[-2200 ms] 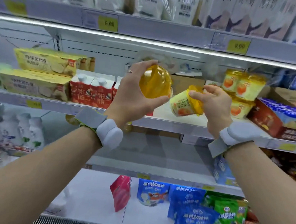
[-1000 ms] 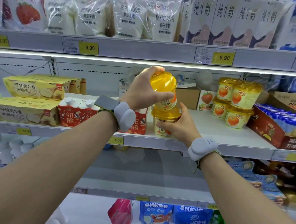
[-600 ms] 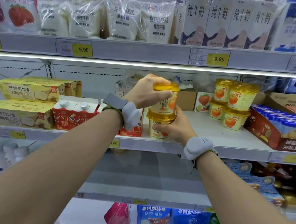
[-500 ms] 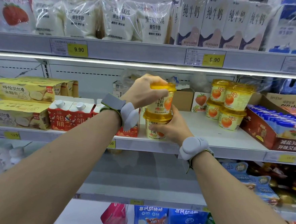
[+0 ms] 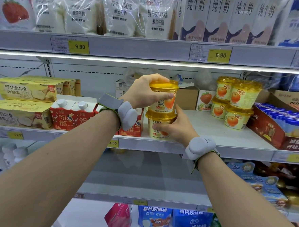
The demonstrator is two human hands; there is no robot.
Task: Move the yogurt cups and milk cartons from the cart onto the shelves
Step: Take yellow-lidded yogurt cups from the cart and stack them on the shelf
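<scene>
Since two seconds ago, when both yogurt cups hung tilted in the air before the shelf, they have come down and now stand one on the other at the front of the middle shelf. The lower yogurt cup sits upright on the shelf board, just beside the red milk cartons to its left, and the upper yogurt cup rests on its lid, upright and in line as far as the view shows. The left hand curls round the upper cup from its left side, with fingers over the lid rim and the thumb across the label. The right hand wraps the lower cup from the right, its fingers reaching round the front of the label. Neither hand has let go. This seems to mean the placing of this pair is nearly done: what remains is to release both cups and see that the stack stands alone. The stacked orange cups further right show the same two-high pattern, with bare shelf board between them and this pair. The risk looks small, though a top cup seated off-centre could slide when the left hand opens. The cart is out of view, so I cannot tell how much stock is left.
</scene>
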